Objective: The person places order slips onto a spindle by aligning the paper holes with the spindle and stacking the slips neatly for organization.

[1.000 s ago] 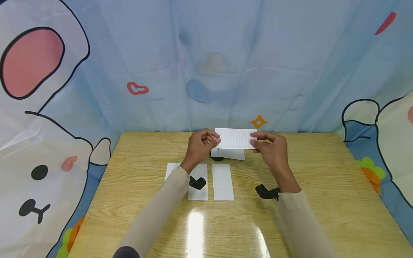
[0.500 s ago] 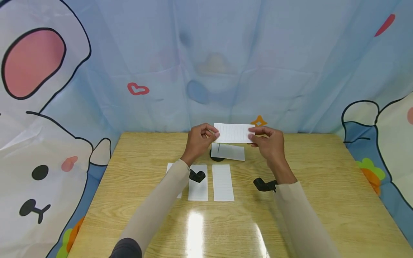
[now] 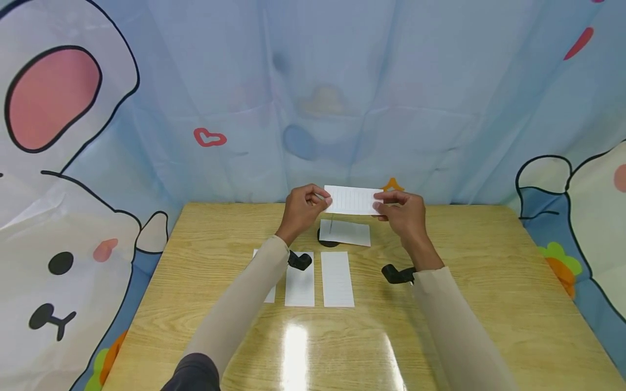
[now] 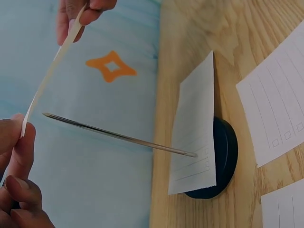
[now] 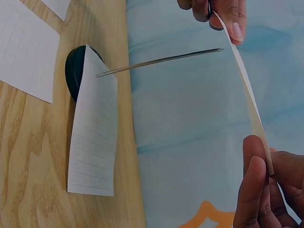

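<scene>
Both hands hold a small lined paper slip (image 3: 351,200) level in the air, one at each short end. My left hand (image 3: 302,210) pinches its left end between thumb and fingers; my right hand (image 3: 403,214) pinches the right end. Below it stands a paper spike, its thin metal spike (image 4: 118,136) rising from a round black base (image 4: 227,156). One lined slip (image 5: 92,142) is pierced by the spike and lies low over the base. In both wrist views the spike's pointed tip is close under the held slip, near its left-hand end.
Several more lined slips lie on the wooden table (image 3: 464,304) in a row nearer the body, including a right one (image 3: 337,279) and a middle one (image 3: 300,288). The left forearm partly covers the row. A blue patterned curtain (image 3: 235,81) hangs right behind the table.
Both hands have raised the held slip a little and shifted it slightly left, uncovering the spike and the pierced slip below. The grip at both ends stays the same.
</scene>
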Tool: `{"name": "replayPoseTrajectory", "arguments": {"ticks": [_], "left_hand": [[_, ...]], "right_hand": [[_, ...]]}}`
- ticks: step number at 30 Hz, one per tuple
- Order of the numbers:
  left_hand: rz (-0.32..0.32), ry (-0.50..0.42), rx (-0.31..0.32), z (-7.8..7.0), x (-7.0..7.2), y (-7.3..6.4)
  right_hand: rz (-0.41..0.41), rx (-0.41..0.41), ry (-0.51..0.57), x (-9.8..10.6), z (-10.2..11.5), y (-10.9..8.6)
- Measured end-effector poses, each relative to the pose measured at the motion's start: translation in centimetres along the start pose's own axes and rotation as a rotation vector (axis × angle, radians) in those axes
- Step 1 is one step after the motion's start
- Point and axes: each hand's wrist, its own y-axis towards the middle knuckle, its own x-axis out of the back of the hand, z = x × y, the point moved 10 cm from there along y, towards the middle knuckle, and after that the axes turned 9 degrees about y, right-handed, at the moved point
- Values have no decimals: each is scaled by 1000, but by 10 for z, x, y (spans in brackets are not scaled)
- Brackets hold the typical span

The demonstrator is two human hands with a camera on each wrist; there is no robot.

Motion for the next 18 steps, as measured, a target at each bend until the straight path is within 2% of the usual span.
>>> {"name": "replayPoseTrajectory", "arguments": {"ticks": [8,18], "left_hand": [[-4,7,33,10,-5,2],[-11,5,38,7,-1,4]], "right_hand": [[-3,-59,-20,-1,-17,5],[7,-19,0,-3,-9,8]]}}
